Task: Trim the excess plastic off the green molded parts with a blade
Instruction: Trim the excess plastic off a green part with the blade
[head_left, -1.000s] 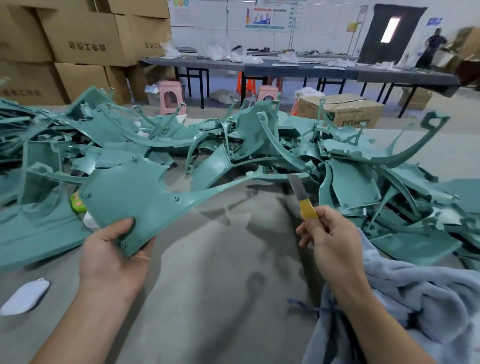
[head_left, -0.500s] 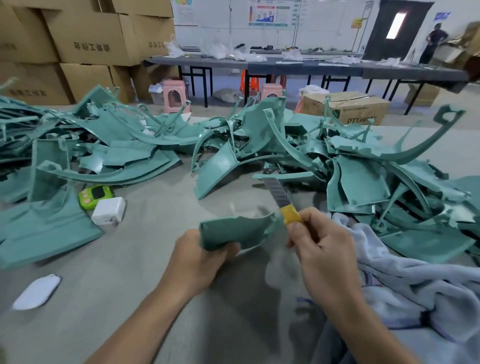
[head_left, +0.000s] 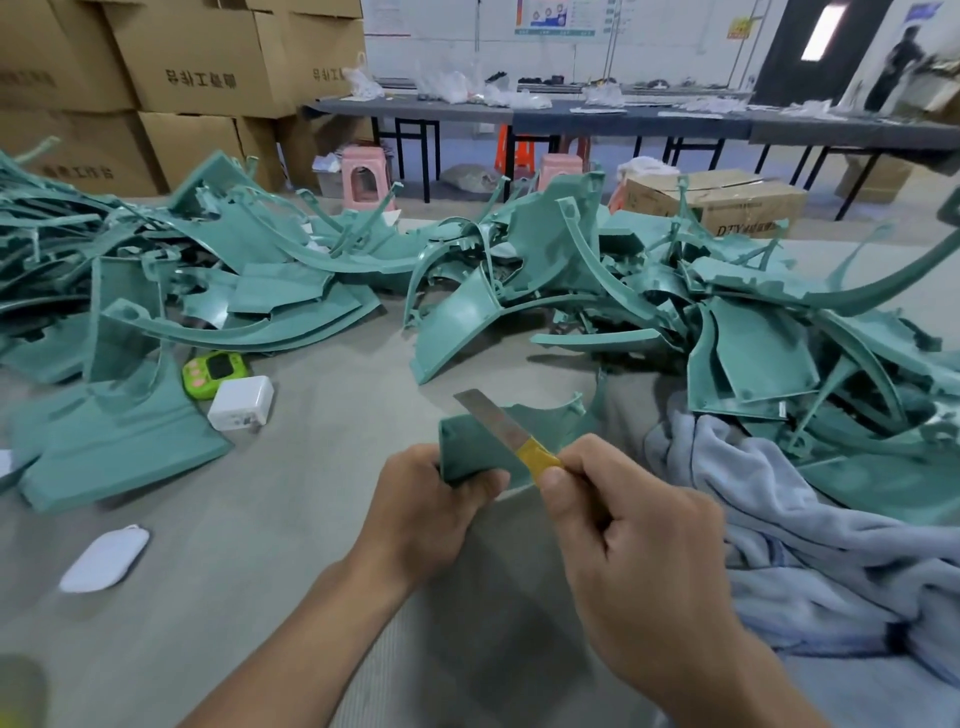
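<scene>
My left hand (head_left: 426, 514) grips the near end of a green molded part (head_left: 475, 449), held upright in front of me above the grey table (head_left: 291, 519). My right hand (head_left: 634, 545) pinches a blade (head_left: 493, 421) by its yellow-wrapped handle. The bare steel lies slanted across the face of the held part, tip pointing up and left. A big heap of green molded parts (head_left: 597, 291) covers the far half of the table from left to right.
A green timer (head_left: 214, 371) and a white charger block (head_left: 241, 404) lie left of centre. A white pad (head_left: 106, 558) sits near the left edge. A grey-blue fleece cloth (head_left: 810, 530) is bunched at my right. Cardboard boxes and long dark tables stand behind.
My left hand brought the green part from the left in front of me and turned it on end. The blade has swung from pointing away to lying across the part's face.
</scene>
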